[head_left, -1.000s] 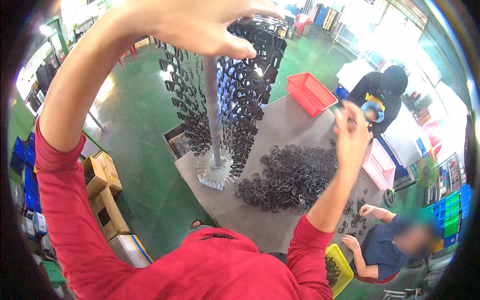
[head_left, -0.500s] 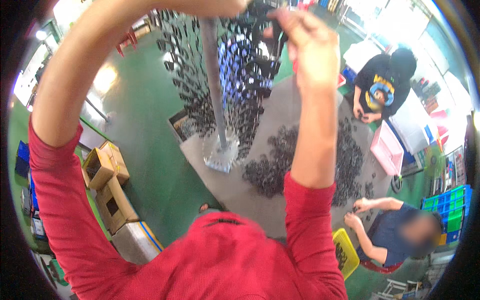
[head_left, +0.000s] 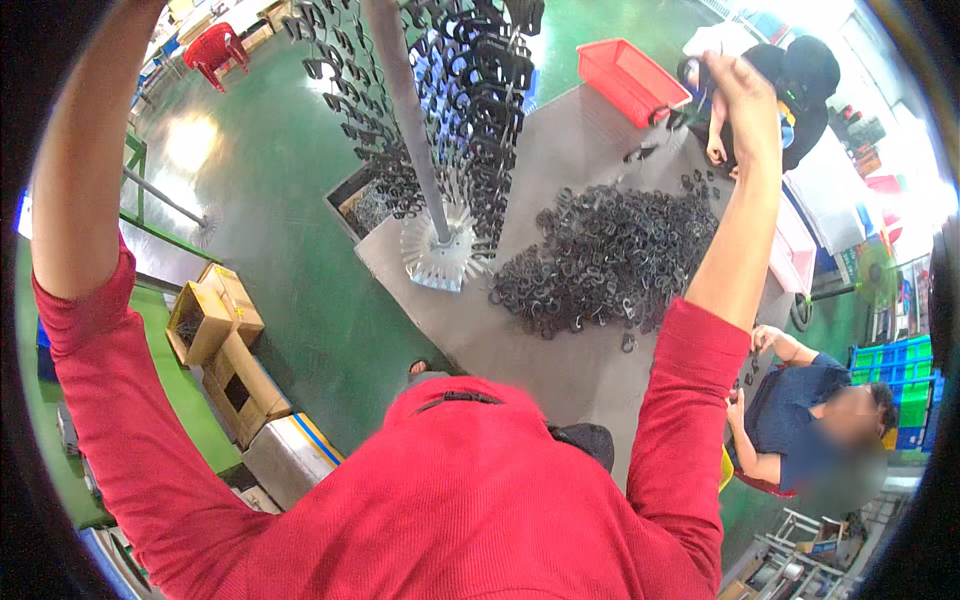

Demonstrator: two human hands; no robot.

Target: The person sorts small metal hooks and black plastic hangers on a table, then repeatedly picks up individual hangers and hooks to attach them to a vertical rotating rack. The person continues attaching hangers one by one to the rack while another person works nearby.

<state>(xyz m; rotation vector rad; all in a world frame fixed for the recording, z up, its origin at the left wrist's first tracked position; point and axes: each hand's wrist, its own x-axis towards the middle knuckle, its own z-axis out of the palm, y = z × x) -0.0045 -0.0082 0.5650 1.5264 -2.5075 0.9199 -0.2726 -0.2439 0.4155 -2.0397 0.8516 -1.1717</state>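
Observation:
My left forearm (head_left: 90, 150) rises past the upper left edge, so that hand is out of the picture. Over the far right of the table my right hand (head_left: 745, 95) is raised, its fingers bent together around dark pieces at the fingertips. Blurred black hook-shaped pieces (head_left: 665, 118) trail below and left of it. A metal pole rack (head_left: 405, 110) stands ahead of me, hung all around with many rows of black hook-shaped pieces (head_left: 490, 75). On the grey table (head_left: 560, 365) lies a large heap of loose black hook-shaped pieces (head_left: 610, 255).
A red bin (head_left: 630, 82) stands at the table's far edge, a pink bin (head_left: 792, 245) at its right. One person (head_left: 800, 90) works at the far right; another (head_left: 800, 410) sits nearer. Cardboard boxes (head_left: 240, 385) line the left, and a red chair (head_left: 215, 52) stands far left.
My right hand has swung right, away from the hanging rack, with dark pieces at its fingers. My left hand has left the picture at the top. The view has shifted, and the red bin now shows.

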